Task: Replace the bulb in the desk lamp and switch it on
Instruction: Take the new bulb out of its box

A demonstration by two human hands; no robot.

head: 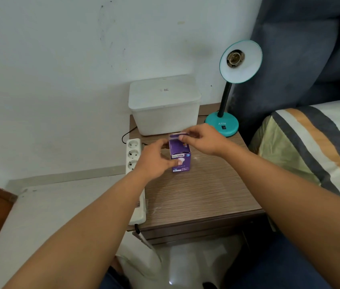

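A purple bulb box (181,157) stands upright on the wooden bedside table (206,192). My left hand (154,158) grips the box from its left side, thumb on the front. My right hand (202,138) pinches the box's top flap, which is lifted open. The bulb inside is hidden. The teal desk lamp (240,61) stands at the table's back right on a round base (223,124) with a black switch. Its shade faces me and the socket (233,57) holds no bulb.
A white lidded plastic box (165,105) sits at the back of the table. A white power strip (134,161) lies along the table's left edge with a black cable. A bed with a striped cover (315,142) is on the right.
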